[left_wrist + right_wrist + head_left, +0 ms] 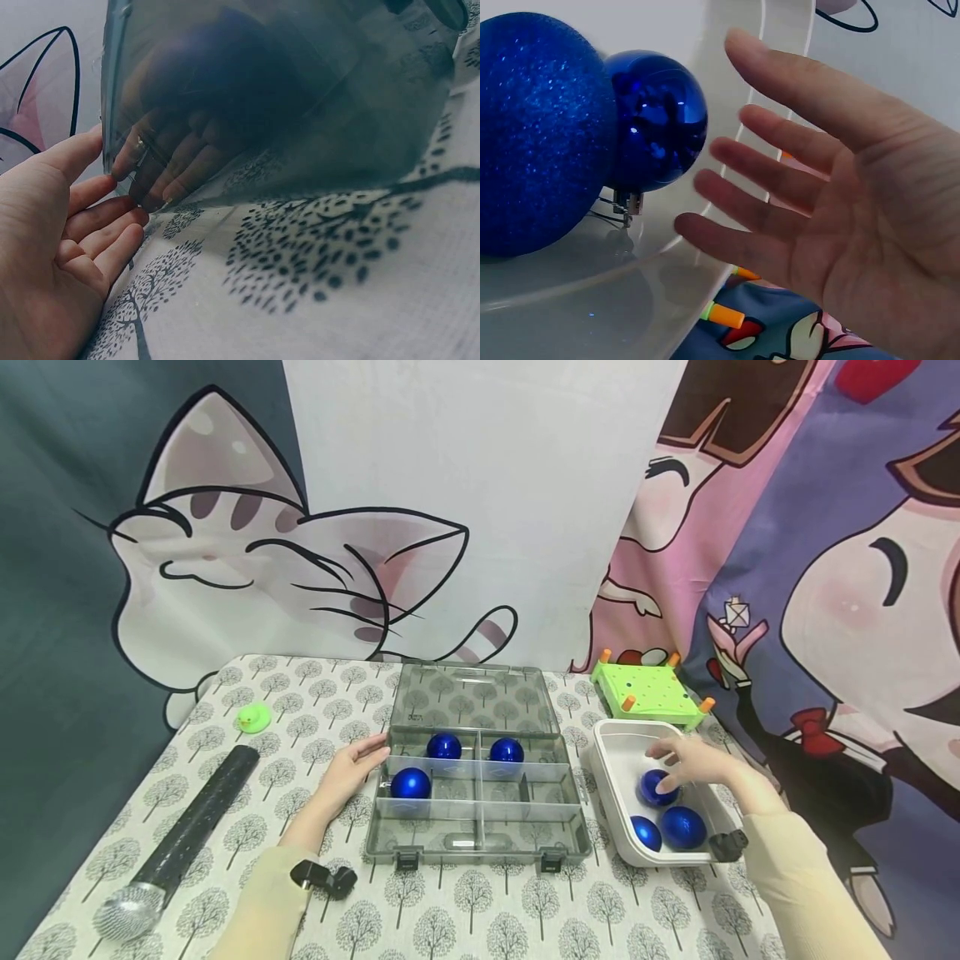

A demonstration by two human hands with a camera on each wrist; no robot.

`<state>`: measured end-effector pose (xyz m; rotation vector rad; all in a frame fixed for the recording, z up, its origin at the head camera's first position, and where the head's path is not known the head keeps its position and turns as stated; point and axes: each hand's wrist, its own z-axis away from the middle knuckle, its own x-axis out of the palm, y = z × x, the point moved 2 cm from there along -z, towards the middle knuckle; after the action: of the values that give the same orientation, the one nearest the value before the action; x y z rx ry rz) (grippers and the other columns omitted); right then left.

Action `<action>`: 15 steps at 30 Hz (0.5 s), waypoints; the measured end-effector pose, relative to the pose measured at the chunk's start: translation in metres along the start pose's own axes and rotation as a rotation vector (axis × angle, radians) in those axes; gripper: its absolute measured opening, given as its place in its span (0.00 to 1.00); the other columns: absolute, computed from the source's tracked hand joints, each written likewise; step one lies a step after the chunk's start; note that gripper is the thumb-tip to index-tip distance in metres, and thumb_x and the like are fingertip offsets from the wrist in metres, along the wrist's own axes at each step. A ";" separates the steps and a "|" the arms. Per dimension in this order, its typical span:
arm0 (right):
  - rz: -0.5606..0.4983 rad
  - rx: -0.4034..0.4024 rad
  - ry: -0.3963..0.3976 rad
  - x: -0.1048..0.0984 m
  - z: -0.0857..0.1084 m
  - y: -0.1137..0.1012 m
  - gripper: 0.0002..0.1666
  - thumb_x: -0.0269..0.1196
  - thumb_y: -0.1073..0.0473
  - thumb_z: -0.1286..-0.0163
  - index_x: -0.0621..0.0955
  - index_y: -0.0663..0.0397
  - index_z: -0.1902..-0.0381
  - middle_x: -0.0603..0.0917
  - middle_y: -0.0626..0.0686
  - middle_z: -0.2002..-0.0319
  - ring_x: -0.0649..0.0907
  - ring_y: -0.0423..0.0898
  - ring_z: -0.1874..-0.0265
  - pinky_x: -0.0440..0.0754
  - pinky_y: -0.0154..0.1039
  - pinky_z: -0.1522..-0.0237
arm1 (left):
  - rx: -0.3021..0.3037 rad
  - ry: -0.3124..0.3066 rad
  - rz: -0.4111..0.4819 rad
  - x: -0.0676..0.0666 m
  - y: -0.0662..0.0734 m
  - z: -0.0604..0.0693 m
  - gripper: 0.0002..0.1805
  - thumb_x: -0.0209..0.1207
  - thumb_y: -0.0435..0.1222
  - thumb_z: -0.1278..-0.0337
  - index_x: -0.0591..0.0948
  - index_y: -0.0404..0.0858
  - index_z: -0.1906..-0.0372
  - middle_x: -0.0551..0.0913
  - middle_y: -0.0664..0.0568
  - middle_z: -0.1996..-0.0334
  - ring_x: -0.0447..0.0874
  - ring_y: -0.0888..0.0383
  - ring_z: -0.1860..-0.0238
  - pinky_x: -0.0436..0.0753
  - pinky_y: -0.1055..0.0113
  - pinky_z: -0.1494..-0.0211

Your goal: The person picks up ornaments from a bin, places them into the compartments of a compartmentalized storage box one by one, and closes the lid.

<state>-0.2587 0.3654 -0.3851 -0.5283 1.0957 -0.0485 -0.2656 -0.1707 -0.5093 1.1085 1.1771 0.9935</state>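
A grey see-through divided case (480,789) lies with its lid back; three blue balls, one of them matte (410,783), sit in its left and right compartments. My left hand (341,785) touches the case's left side, fingers relaxed; in the left wrist view the fingertips of the left hand (75,247) meet the case wall (300,150). Over the white bin (617,802) my right hand (701,764) hangs above a shiny blue ball (654,787). In the right wrist view the right hand (840,187) has spread fingers, apart from the shiny ball (658,120) and a glittery ball (540,135).
Behind the bin stands a green pegged board (648,689) with orange legs. At the left lie a black microphone (191,827) and a green toy duck (253,718). Two more blue balls, including the larger one (682,827), rest in the bin's near end.
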 end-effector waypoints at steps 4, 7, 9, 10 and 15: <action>0.011 0.033 -0.051 0.002 -0.003 0.002 0.37 0.74 0.61 0.49 0.74 0.75 0.45 0.79 0.74 0.47 0.81 0.68 0.49 0.85 0.55 0.51 | 0.001 0.000 -0.003 0.000 0.000 0.000 0.30 0.56 0.41 0.30 0.66 0.30 0.30 0.69 0.34 0.32 0.69 0.40 0.32 0.67 0.52 0.27; 0.018 0.058 -0.084 0.003 -0.005 0.001 0.36 0.74 0.61 0.48 0.74 0.75 0.45 0.79 0.73 0.47 0.82 0.66 0.50 0.86 0.51 0.55 | 0.005 -0.001 -0.004 0.000 0.001 0.001 0.30 0.56 0.41 0.30 0.66 0.30 0.31 0.68 0.34 0.32 0.69 0.40 0.32 0.67 0.52 0.27; 0.012 0.085 -0.108 0.003 -0.006 -0.001 0.37 0.74 0.62 0.48 0.73 0.75 0.44 0.78 0.74 0.47 0.82 0.64 0.51 0.87 0.48 0.60 | 0.009 -0.001 -0.004 0.000 0.001 0.001 0.30 0.56 0.40 0.31 0.66 0.29 0.31 0.68 0.34 0.32 0.69 0.39 0.32 0.67 0.52 0.27; 0.002 0.103 -0.120 0.002 -0.006 -0.002 0.37 0.74 0.63 0.48 0.73 0.75 0.44 0.77 0.74 0.47 0.82 0.63 0.52 0.87 0.47 0.62 | 0.011 0.000 -0.005 0.000 0.001 0.001 0.30 0.56 0.40 0.31 0.66 0.29 0.31 0.68 0.34 0.32 0.69 0.39 0.32 0.67 0.52 0.27; 0.006 0.154 -0.161 0.004 -0.008 -0.006 0.35 0.73 0.66 0.47 0.72 0.76 0.44 0.75 0.76 0.46 0.82 0.55 0.58 0.87 0.45 0.67 | 0.007 0.003 0.001 0.000 0.001 0.000 0.30 0.56 0.42 0.31 0.67 0.30 0.31 0.69 0.34 0.32 0.69 0.40 0.32 0.67 0.52 0.27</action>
<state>-0.2621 0.3559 -0.3880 -0.3837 0.9277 -0.0831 -0.2652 -0.1704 -0.5084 1.1134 1.1837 0.9925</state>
